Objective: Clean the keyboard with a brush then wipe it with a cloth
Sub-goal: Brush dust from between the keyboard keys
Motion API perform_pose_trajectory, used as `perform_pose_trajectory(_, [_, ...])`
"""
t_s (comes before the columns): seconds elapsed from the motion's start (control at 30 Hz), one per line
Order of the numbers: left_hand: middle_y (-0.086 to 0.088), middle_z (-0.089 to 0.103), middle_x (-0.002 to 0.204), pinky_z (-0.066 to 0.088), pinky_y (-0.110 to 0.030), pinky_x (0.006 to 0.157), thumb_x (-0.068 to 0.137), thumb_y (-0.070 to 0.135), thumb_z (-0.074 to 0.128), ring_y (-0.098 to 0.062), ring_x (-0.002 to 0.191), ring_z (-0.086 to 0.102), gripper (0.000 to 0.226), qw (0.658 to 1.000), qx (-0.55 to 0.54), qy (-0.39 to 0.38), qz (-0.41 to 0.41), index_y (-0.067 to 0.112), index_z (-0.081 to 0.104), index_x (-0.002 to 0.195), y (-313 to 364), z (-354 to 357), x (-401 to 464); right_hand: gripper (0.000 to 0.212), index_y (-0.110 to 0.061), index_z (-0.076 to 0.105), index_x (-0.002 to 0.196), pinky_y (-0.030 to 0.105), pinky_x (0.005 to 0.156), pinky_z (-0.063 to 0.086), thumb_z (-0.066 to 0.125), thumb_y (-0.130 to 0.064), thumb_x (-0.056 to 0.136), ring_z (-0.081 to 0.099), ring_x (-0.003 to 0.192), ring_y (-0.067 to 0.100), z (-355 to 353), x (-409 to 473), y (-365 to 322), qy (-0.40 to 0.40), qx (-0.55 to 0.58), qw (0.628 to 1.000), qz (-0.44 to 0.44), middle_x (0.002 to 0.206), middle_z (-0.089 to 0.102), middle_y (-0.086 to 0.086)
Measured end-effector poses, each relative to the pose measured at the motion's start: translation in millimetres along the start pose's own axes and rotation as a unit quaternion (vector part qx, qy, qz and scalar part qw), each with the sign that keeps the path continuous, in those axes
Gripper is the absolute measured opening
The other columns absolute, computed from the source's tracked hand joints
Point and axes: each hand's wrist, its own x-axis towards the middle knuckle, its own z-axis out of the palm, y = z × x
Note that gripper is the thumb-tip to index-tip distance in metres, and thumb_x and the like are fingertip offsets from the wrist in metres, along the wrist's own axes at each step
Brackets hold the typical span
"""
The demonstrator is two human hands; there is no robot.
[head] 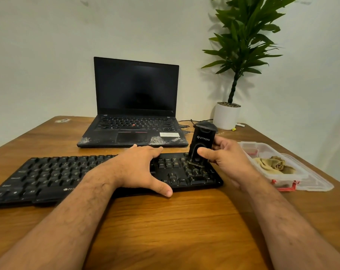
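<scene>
- Two bare forearms enter from 6 o'clock, both uncovered to the frame edge, no sleeves in view.
- Dark hair covers both forearms.
- Left hand [138, 168] and right hand [226, 160] are ungloved; short nails.

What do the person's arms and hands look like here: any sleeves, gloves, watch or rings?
Both forearms are bare to the frame's edge, with visible hair. The left hand and right hand wear no gloves, and no watch, ring or band shows.

Home office: laptop [135, 106], wooden desk [165, 221], potted plant [241, 55].
</scene>
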Motion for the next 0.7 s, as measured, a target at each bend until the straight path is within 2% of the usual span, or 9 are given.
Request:
perform_pose_trajectory(0.1, [0.012,0.024,0.162,0.012,-0.044,0.125,0.051,0.082,0.072,-0.016,0.149,0.021,0.133,1.000,0.001,0.002,0.003,0.030,0.014,0.159,1.6,0.4,-0.4,0.028,-0.028,0.065,0.112,0.037,0.083,0.057,0.066,-0.008,0.093,0.075,0.096,0.014,2.2,1.2,0.4,0.004,0.022,1.000,-0.008,0.103,0.079,-0.002])
perform_pose_trajectory(0.2, [0.012,0.024,0.162,0.012,-0.044,0.125,0.051,0.080,0.073,-0.016,0.148,0.022,0.132,1.000,-0.001,-0.001,0.003,0.030,0.014,0.159,1.3,0.3,-0.1,0.027,-0.029,0.063,0.110,0.033,0.076,0.060,0.064,-0.007,0.094,0.076,0.093,0.016,3.5,0.5,-0.7,0.006,0.043,0.999,-0.011,0.098,0.079,-0.002])
perform_pose_trajectory(0.33, [0.011,0.024,0.162,0.016,-0.045,0.124,0.049,0.083,0.072,-0.016,0.148,0.023,0.135,1.000,-0.002,-0.002,0.004,0.031,0.014,0.158,-0.3,0.6,0.8,0.028,-0.019,0.064,0.110,0.021,0.058,0.058,0.069,-0.002,0.089,0.077,0.082,0.015,3.0,-0.7,-3.6,0.041,0.054,0.998,-0.011,0.092,0.080,0.001])
perform_pose_trajectory(0.43, [0.012,0.024,0.162,0.016,-0.046,0.124,0.049,0.082,0.073,-0.017,0.148,0.023,0.134,1.000,-0.003,-0.002,0.003,0.031,0.014,0.158,-0.2,0.7,0.8,0.027,-0.018,0.066,0.104,0.024,0.061,0.060,0.072,0.001,0.086,0.077,0.084,0.016,2.2,0.8,-2.9,0.065,0.053,0.996,-0.006,0.093,0.079,0.001])
perform_pose_trajectory(0.57, [0.011,0.024,0.162,0.015,-0.045,0.124,0.052,0.080,0.074,-0.016,0.148,0.024,0.132,1.000,-0.006,0.000,0.005,0.031,0.014,0.158,0.4,0.1,0.3,0.030,-0.016,0.068,0.106,0.042,0.082,0.060,0.074,0.002,0.083,0.075,0.095,0.022,4.2,0.8,0.0,0.064,0.029,0.997,0.014,0.100,0.079,0.003])
perform_pose_trajectory(0.7, [0.011,0.024,0.162,0.015,-0.044,0.124,0.052,0.080,0.074,-0.015,0.148,0.024,0.132,1.000,-0.002,0.002,0.006,0.030,0.014,0.158,1.2,-0.4,-0.4,0.038,-0.016,0.068,0.114,0.035,0.070,0.061,0.076,0.002,0.082,0.077,0.086,0.017,4.4,-0.9,0.5,0.054,-0.009,0.998,0.017,0.104,0.077,0.004])
